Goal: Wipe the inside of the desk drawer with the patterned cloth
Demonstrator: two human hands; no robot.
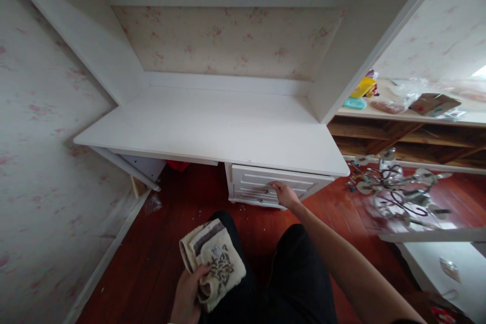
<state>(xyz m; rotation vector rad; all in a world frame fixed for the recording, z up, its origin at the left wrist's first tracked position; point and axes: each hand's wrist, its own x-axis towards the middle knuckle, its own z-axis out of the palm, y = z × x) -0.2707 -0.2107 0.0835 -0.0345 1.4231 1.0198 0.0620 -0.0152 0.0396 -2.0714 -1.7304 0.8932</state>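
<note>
The white panelled drawer (261,182) under the white wooden worktop (212,126) is sitting shut, its inside hidden. The right hand (284,195) is reaching forward, fingers touching the drawer's small metal handle (267,189) — whether clasping it, one cannot tell. Low down, the left hand (188,296) is clenching a folded cream towel with a dark pattern (214,260).

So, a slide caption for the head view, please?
Right hand at a white drawer; left hand holds a folded towel.

Left hand (188,296) cut by bottom edge, towel (214,260) partly hidden in it, handle of drawer (254,178) perhaps under right hand (284,194)
</note>
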